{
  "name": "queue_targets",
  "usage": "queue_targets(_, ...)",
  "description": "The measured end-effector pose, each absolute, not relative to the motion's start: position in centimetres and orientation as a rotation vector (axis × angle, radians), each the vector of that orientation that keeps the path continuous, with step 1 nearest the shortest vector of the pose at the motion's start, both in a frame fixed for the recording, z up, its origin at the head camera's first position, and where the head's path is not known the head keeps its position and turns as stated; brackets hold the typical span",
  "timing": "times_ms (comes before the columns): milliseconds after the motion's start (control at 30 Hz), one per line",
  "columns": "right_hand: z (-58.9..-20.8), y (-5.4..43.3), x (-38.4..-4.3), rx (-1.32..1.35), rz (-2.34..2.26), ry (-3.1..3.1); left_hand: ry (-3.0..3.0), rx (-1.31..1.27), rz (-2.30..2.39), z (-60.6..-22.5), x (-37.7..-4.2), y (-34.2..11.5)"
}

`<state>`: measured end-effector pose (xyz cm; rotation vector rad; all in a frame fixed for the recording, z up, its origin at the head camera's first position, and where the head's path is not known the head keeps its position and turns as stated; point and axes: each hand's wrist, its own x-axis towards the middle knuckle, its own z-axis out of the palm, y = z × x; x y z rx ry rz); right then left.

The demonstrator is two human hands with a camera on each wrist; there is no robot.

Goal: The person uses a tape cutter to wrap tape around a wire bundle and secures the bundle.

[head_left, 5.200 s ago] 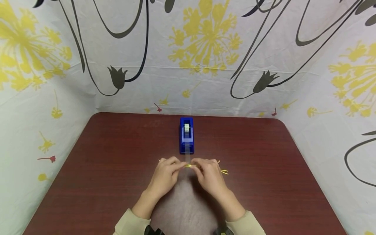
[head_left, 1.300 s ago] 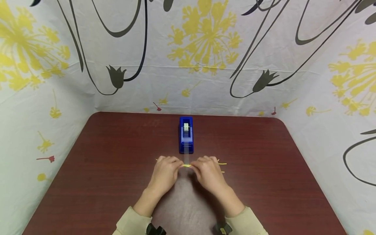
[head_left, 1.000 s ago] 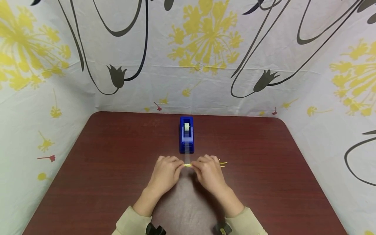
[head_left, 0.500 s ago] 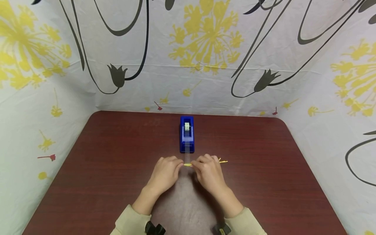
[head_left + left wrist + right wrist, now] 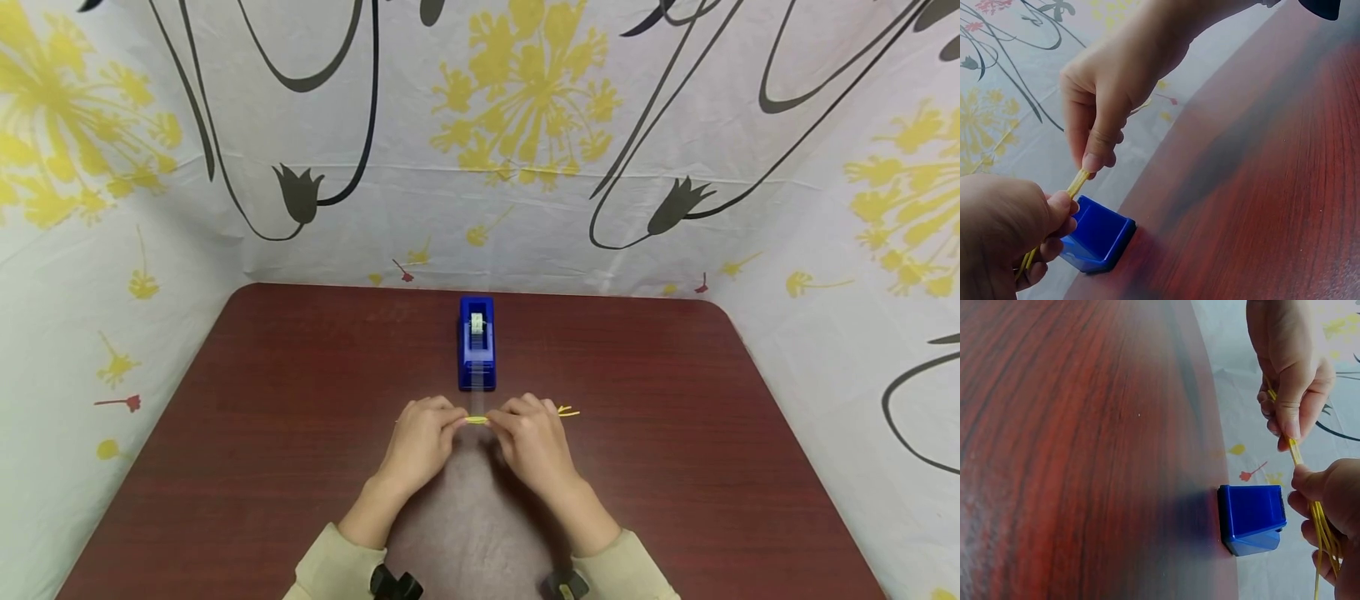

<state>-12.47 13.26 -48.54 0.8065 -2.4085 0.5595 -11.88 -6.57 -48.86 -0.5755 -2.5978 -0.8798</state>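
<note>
A bundle of thin yellow strands stretches between my hands, held just above the near side of the tape dispenser. My left hand pinches one side of it between thumb and fingers. My right hand pinches the other side, a short length showing between the fingertips. Loose strand ends stick out past the right hand, and more strands run under its palm in the right wrist view. From the blue dispenser a clear tape strip reaches to the bundle.
The dispenser stands at the far middle of a dark red-brown table. A white cloth with yellow and grey flower prints hangs behind and at both sides. Dark wrist cameras sit at both cuffs.
Both hands stay near the same spot. The strand ends beyond the right hand have shifted and drawn closer together, and the left thumb has pulled back slightly from the middle. The dispenser stays put.
</note>
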Motion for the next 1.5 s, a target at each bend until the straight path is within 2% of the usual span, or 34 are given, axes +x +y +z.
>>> queue_targets(667, -47.7, 13.4, -12.9, 0.863, 0.591, -2.611, -2.338, -0.676, -0.748, -49.8, -12.3, -6.7)
queue_targets(1000, -47.5, 13.4, -12.9, 0.869, 0.46, -2.73, -2.301, -0.689, -0.713, -50.1, -12.4, -6.6)
queue_targets(1500, -48.1, 13.4, -13.2, 0.898, 0.453, -2.609, -2.52, -0.673, -0.722, -49.5, -12.0, -6.7)
